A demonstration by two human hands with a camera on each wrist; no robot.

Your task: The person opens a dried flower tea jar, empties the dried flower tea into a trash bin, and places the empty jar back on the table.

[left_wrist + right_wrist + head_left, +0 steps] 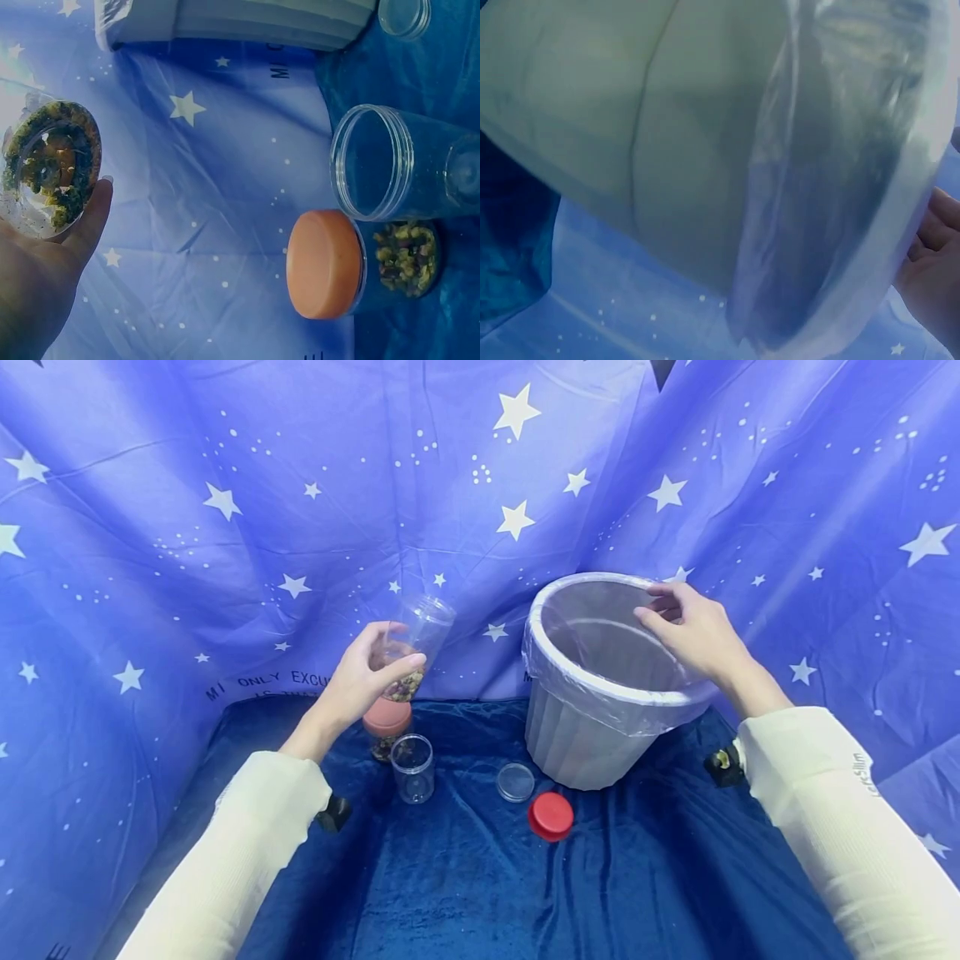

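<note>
My left hand (358, 675) grips a clear plastic jar (431, 622), tilted and raised above the table. Greenish-brown dried bits (81, 187) lie at the bottom of that jar in the left wrist view. At the right, my right hand (701, 631) hangs over the far right rim of a grey trash bin (577, 735), fingers loosely bent with nothing seen between them. A clear bag (840, 135) lines the bin and folds down over its rim. Below the left hand stand an uncapped clear jar (415, 781) and a jar with an orange lid (324, 264), which holds similar dried bits.
A clear round lid (515, 782) and a red lid (551, 817) lie in front of the bin on the dark blue cloth (465, 893). Behind everything hangs a blue curtain (360, 510) with white stars.
</note>
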